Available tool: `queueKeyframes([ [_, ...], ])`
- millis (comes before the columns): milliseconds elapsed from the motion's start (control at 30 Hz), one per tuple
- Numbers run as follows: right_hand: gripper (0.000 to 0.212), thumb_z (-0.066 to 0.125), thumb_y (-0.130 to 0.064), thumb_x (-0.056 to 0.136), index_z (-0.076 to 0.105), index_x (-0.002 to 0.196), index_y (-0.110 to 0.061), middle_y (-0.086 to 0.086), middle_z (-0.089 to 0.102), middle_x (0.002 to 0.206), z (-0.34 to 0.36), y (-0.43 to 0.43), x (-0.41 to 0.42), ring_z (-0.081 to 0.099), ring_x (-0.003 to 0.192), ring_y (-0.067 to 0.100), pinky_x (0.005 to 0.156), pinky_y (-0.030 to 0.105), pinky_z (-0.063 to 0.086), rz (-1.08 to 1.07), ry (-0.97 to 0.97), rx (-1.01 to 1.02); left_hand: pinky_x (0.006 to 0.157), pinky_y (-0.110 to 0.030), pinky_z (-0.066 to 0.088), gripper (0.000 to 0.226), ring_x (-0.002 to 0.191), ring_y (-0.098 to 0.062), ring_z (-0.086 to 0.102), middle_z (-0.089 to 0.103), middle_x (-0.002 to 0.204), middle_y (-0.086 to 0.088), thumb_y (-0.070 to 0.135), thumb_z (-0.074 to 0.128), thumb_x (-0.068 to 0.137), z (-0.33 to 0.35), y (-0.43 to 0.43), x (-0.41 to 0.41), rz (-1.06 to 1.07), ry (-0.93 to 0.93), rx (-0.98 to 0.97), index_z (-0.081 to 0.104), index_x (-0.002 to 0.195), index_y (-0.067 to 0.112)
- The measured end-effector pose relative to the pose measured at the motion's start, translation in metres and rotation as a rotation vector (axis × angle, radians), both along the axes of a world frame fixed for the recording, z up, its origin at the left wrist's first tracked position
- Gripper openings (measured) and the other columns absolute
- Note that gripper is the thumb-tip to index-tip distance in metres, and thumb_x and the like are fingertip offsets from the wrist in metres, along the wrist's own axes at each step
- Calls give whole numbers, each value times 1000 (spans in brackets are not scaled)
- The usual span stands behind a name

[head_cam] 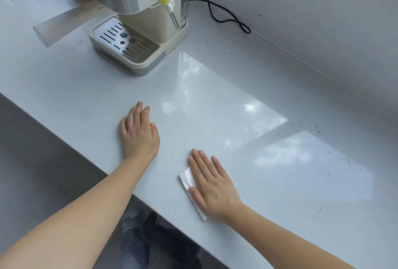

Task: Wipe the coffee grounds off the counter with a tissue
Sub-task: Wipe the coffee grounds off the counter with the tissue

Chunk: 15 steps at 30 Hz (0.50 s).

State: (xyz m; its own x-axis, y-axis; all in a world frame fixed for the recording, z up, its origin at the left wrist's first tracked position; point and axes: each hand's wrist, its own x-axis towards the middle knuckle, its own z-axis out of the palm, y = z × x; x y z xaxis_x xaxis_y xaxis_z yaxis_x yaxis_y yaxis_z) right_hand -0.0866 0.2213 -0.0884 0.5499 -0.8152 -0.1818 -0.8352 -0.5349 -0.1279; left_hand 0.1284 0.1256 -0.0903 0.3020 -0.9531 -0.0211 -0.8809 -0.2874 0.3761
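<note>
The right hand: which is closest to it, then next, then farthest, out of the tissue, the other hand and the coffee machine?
1. Tissue: pressed flat under the right hand.
2. Left hand: flat on the counter, to its left.
3. Coffee machine: far back on the left.

Tissue (pixel 187 179) under right hand (pixel 212 184); coffee machine (pixel 137 23) behind left hand (pixel 139 132).

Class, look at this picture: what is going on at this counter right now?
A person is wiping a pale counter. The right hand lies flat on a folded white tissue near the front edge, pressing it down. The left hand rests flat and bare on the counter beside it. Dark specks of grounds dot the surface toward the wall at right. A coffee machine stands at the back.
</note>
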Motion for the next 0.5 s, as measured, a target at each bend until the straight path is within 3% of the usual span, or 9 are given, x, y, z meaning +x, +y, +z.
queueKeyframes([
  [67,64,22,-43,97,11,150,-8,7,7,159,3,-14,-33,7,147,23,117,38,4,-115,31,-2,101,-41,26,39,127,-27,40,45,141,-6,17,46,89,8,-11,15,-46,-18,17,48,127,17],
  [133,66,14,-44,94,8,150,-10,4,1,158,4,-38,-59,5,147,22,118,34,-2,-320,34,-1,101,-45,28,38,125,-28,41,47,138,-7,20,48,89,7,-16,44,-116,-86,19,47,127,18],
  [233,65,7,-42,94,2,151,-12,4,-4,161,1,-78,-76,-6,147,13,119,35,-5,-733,-6,-13,114,-50,13,50,144,-22,20,23,157,-6,32,39,94,-2,-13,76,-147,-173,90,30,143,22],
  [300,60,14,-34,98,4,150,-7,9,0,161,-2,-117,-66,-2,148,20,120,43,2,-926,-22,-57,115,-52,9,54,147,-18,11,13,160,-4,33,35,95,-8,-15,78,-167,-168,115,23,146,23],
  [400,59,19,-30,99,4,149,-2,14,2,160,-6,-180,-32,0,148,25,119,46,4,-1037,-39,-72,116,-51,7,52,147,-17,9,11,160,-3,30,30,95,-10,-15,78,-185,-132,114,22,146,24],
  [500,60,20,-32,98,5,149,-2,14,3,160,-9,-223,27,1,148,25,119,45,3,-955,-83,-79,117,-48,2,55,148,-14,4,7,161,0,33,20,92,-8,-17,81,-186,-95,131,19,147,27],
])
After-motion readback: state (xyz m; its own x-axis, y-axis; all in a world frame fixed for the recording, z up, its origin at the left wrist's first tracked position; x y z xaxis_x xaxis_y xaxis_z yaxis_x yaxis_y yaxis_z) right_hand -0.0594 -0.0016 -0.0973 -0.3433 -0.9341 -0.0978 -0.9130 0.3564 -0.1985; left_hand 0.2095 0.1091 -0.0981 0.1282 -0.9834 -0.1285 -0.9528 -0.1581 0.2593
